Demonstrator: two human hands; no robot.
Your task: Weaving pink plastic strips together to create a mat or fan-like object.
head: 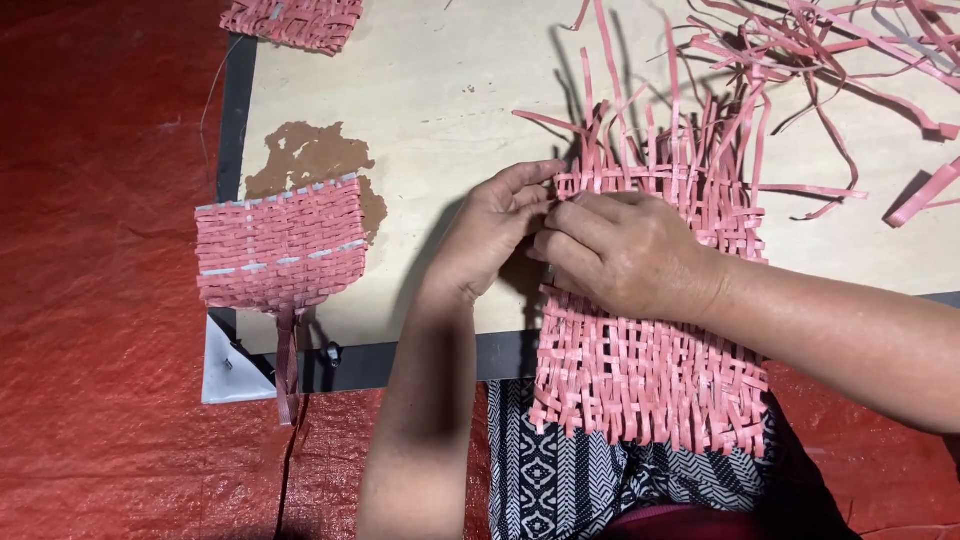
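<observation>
A pink woven mat of flat plastic strips (pixel 650 370) lies over the front edge of a pale board (pixel 440 90), its loose strip ends standing up at the far side. My left hand (pixel 490 232) pinches the mat's left edge with fingertips. My right hand (pixel 620 252) rests on top of the weave, fingers curled and meeting the left hand's fingers at that same edge.
A finished pink woven piece (pixel 280 245) lies at the board's left edge, with a second piece (pixel 295 20) at the far left corner. Loose pink strips (pixel 840 50) are scattered at the far right. Red tarpaulin (pixel 100 300) covers the floor. Patterned black-and-white fabric (pixel 560 470) covers my lap.
</observation>
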